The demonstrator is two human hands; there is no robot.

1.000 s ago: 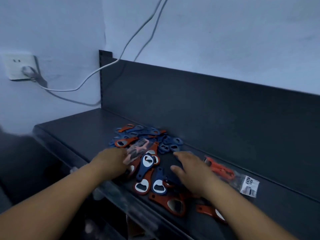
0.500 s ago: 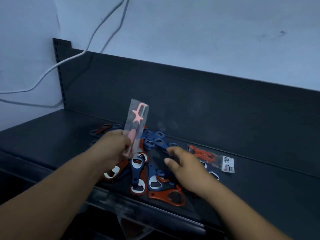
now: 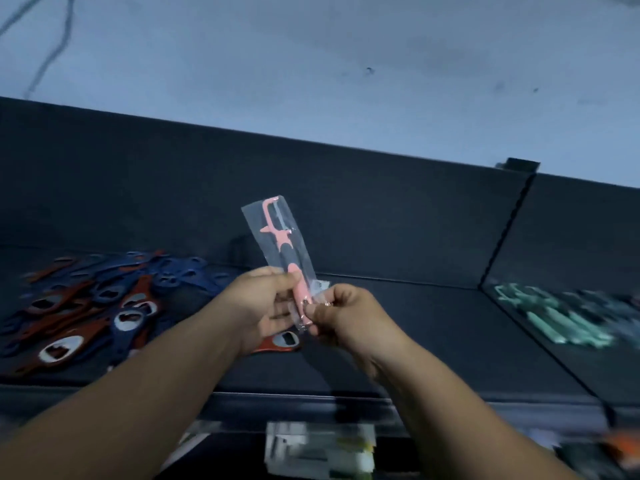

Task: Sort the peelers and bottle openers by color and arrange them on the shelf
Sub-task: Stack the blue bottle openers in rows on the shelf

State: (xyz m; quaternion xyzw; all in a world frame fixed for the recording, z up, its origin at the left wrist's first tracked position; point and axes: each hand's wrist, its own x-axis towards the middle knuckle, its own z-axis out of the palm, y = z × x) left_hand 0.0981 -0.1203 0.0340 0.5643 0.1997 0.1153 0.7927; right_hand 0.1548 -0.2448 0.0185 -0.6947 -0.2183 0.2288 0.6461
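I see both hands gripping a pink peeler (image 3: 282, 252) sealed in its clear bag (image 3: 301, 261), upright above the shelf (image 3: 398, 317): left hand (image 3: 266, 306) clenched on the handle, right hand (image 3: 341, 311) pinching the bag's bottom. Red and blue bottle openers (image 3: 104, 306) pile at left; green peelers (image 3: 554, 317) lie far right.

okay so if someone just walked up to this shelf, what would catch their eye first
Probably the pink peeler in its clear bag, held upright mid-frame by the left hand and right hand. Next, the heap of red and blue bottle openers on the shelf's left, then the blurry green peelers far right.
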